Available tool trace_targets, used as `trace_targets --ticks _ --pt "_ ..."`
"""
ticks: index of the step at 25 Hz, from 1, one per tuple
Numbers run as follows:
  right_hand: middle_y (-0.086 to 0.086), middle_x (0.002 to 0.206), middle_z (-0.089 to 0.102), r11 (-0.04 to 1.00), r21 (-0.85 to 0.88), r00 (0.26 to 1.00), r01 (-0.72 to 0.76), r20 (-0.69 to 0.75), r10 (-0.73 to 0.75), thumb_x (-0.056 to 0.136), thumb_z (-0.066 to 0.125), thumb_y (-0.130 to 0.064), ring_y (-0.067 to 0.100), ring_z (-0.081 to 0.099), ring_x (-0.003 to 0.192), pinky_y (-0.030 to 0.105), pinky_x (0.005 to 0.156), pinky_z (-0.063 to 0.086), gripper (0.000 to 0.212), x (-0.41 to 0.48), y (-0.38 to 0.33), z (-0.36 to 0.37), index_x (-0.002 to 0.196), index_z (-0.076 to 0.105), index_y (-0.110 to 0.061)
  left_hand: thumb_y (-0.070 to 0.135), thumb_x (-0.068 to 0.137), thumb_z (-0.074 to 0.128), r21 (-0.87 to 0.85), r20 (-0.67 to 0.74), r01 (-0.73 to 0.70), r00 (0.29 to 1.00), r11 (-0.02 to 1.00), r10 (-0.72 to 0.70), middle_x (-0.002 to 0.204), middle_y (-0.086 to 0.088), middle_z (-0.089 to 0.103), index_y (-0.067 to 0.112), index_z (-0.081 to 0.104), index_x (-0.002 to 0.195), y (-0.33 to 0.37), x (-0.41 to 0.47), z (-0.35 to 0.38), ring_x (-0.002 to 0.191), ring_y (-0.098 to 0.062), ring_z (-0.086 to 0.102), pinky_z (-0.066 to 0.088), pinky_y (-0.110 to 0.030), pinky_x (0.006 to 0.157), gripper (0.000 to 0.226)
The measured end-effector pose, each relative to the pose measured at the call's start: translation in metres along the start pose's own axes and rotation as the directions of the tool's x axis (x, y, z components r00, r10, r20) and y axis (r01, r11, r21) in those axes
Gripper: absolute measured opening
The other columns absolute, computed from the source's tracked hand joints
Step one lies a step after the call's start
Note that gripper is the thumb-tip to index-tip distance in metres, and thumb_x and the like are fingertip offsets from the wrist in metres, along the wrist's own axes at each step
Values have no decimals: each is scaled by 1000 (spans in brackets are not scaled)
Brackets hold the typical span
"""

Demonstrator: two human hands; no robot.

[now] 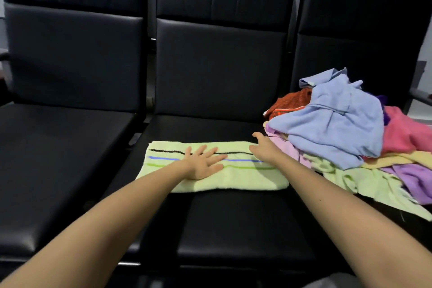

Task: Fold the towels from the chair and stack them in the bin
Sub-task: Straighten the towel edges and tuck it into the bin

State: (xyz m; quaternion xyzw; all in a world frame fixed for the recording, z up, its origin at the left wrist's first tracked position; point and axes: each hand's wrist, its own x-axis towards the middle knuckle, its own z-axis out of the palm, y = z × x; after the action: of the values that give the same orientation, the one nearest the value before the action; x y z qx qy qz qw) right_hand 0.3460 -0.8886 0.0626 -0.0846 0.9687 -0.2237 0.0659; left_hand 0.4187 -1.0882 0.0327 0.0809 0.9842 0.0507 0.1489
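Towel first: where did it lie?
The green striped towel (233,180) lay folded into a long band across the middle chair seat (233,222), just beside the heap of unfolded towels (327,124) on the next seat.
And the grips?
Both were spread apart, clamped on nothing. The left grip (203,162) pressed flat on the band's middle; the right grip (264,147) rested at its right end, close against the heap.
How was the fold best done?
I judged it best to smooth outward, square the corners, then bring one end over the other, edges matched. No bin was in view.
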Motion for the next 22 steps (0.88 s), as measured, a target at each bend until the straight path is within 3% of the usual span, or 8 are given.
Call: trace_targets --ticks 4,7,9,11,13,15,19,22 --pt "15 132 49 999 22 982 34 -187 -29 90 45 -14 34 48 121 41 100 39 46 -13 0 19 135 42 -14 53 97 11 -228 -74 392 906 891 -417 159 5 -8 42 2 149 18 3 8 145 -33 -13 -10 -63 109 54" --pt "11 123 53 997 73 985 -9 -174 22 90 47 -15 31 51 115 38 95 42 29 -22 -3 31 118 53 -12 34 95 21 -389 102 601 782 699 -615 159 -5 -7 29 3 151 57 -3 1 143 -41 -10 -4 -63 111 59" --pt "8 102 59 981 153 987 -116 -90 131 88 48 -18 27 57 95 31 77 44 11 -23 -3 35 92 56 -12 28 90 28 -465 126 568 802 679 -585 151 -8 22 19 27 144 57 -1 -8 139 -39 16 18 -51 113 55" --pt "5 76 53 949 237 978 -206 17 208 84 50 -21 21 50 65 26 57 38 17 -24 -6 35 70 48 -11 22 90 35 -466 65 557 797 687 -601 128 -4 44 10 47 120 32 -5 -28 125 -31 40 33 -38 105 34" --pt "5 67 49 895 351 962 -274 101 255 80 53 -20 17 41 54 24 48 31 17 -22 -11 34 69 45 -9 13 92 42 -441 65 550 808 709 -586 112 -5 53 4 54 114 3 -7 -44 102 -24 53 45 -30 87 27" --pt "4 67 45 812 457 932 -362 188 310 82 56 -18 13 35 52 22 44 28 15 -25 -16 33 75 47 -9 5 92 50 -547 157 492 855 678 -494 82 -6 50 2 54 89 -11 -19 -44 69 -17 49 42 -25 61 6" --pt "-1 57 37 621 615 874 -485 358 327 89 54 -5 7 25 45 16 30 20 27 -22 -24 22 65 44 -12 12 89 61 -724 320 576 768 379 -555 59 -2 33 9 41 63 -21 -30 -44 48 -12 22 24 -20 45 33" --pt "-2 53 46 556 736 920 -387 270 283 91 49 -4 2 33 33 13 28 22 25 -9 -31 -4 66 47 -11 6 87 64 -923 279 376 804 85 -526 58 3 34 11 48 67 -31 -28 -69 47 -7 22 22 -14 40 26"
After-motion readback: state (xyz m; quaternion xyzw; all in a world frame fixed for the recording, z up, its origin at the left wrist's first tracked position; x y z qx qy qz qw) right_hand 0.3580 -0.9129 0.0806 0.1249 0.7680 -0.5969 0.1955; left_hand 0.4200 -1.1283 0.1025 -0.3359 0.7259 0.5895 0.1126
